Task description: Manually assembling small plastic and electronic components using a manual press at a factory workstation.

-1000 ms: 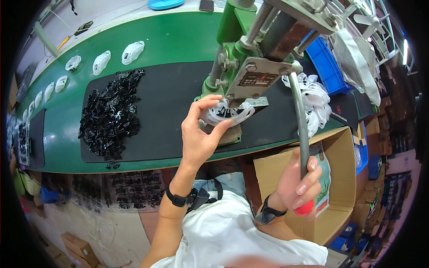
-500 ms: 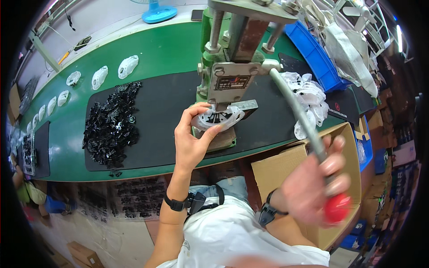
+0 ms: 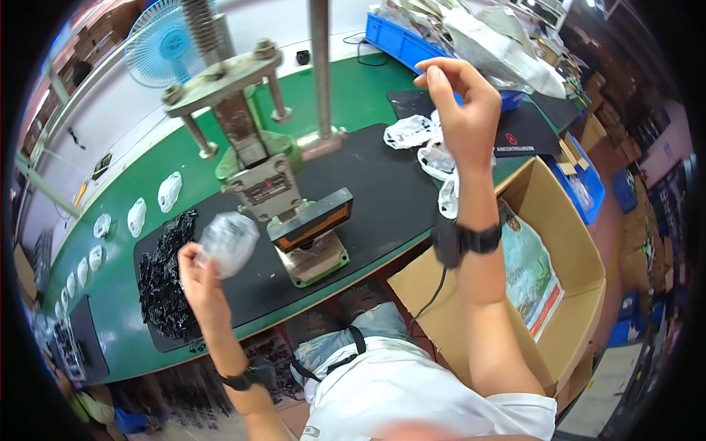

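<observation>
My left hand (image 3: 202,283) pinches a whitish translucent plastic shell (image 3: 229,244), lifted to the left of the hand press (image 3: 268,187) and blurred by motion. Beneath the press's ram, the metal fixture (image 3: 312,220) has no shell on it. My right hand (image 3: 467,106) is raised at the right, its fingers loosely bent and nothing visible in them. Behind it are several white plastic shells (image 3: 434,158) in a pile on the black mat (image 3: 375,184). A heap of small black plastic parts (image 3: 165,287) lies left of my left hand.
More white shells (image 3: 170,192) stand in a row along the green table (image 3: 118,294). An open cardboard box (image 3: 581,294) is by my right arm. At the back are a blue bin (image 3: 397,40) and a blue fan (image 3: 158,45). A steel rod (image 3: 321,66) rises beside the press.
My left hand has drawn the shell off the fixture toward the left. My right hand has let go of the red-knobbed lever and moved up. The head view has shifted.
</observation>
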A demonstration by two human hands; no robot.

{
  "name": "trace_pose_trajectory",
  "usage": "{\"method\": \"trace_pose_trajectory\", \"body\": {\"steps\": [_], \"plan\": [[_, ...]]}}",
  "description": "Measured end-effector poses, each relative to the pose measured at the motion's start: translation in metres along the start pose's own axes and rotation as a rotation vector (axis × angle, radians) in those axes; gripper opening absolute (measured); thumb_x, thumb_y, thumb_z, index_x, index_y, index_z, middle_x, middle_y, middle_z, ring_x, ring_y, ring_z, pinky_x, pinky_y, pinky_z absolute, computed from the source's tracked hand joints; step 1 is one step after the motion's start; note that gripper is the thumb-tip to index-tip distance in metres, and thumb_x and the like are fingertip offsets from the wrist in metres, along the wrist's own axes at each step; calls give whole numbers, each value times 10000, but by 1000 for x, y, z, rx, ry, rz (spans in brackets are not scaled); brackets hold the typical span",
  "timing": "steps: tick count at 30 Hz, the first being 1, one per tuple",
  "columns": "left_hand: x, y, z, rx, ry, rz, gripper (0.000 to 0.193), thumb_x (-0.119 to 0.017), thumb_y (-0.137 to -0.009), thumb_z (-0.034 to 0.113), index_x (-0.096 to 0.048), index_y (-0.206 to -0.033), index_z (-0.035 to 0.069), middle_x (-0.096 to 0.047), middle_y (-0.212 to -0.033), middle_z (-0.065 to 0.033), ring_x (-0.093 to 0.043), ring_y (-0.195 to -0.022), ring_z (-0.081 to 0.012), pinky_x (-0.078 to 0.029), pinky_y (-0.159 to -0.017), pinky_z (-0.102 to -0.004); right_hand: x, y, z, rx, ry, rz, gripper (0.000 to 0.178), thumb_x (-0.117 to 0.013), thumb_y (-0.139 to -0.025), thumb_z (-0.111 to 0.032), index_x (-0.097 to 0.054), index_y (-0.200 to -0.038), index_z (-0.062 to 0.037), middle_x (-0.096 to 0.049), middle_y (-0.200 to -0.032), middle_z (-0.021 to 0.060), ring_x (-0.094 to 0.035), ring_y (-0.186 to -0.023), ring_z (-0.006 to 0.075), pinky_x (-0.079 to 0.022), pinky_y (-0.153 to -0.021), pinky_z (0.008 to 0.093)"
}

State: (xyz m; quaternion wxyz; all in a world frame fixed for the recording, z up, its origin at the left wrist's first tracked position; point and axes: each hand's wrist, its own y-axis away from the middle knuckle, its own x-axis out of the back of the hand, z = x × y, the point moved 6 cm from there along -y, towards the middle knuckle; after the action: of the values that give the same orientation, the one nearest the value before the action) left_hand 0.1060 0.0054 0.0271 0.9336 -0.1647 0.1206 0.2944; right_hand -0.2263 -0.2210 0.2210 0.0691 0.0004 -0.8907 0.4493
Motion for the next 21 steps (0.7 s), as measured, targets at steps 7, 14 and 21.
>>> {"method": "trace_pose_trajectory", "body": {"steps": [7, 14, 21], "plan": [[48, -177, -98, 378, 349, 14, 298, -566, -994, 316, -587, -1161, 70, -675, -1037, -50, -649, -877, -152, -504, -576, -260, 26, 28, 181, -81, 652, -557, 219, -687, -741, -134, -739, -951, -101, -714, -954, 134, -684, -863, 311, -545, -789, 363], [39, -197, -171, 199, 117, 144, 242, -547, -865, -37, -610, -1098, -52, -675, -1012, -97, -654, -883, -212, -518, -766, -317, 7, 92, 188, -142, 968, -827, 290, -732, -740, -223, -742, -1019, -145, -535, -1367, 94, -423, -1318, 329, -352, -1075, 487], [2, -127, -102, -420, -1008, 169, 163, -690, -835, 113, -604, -901, -9, -617, -870, -136, -613, -772, -255, -496, -728, -353, -15, 101, 192, -38, 1032, -936, 538, -703, -782, -308, -615, -1278, -119, -484, -1419, 118, -346, -1373, 361, -276, -1117, 508]]}}
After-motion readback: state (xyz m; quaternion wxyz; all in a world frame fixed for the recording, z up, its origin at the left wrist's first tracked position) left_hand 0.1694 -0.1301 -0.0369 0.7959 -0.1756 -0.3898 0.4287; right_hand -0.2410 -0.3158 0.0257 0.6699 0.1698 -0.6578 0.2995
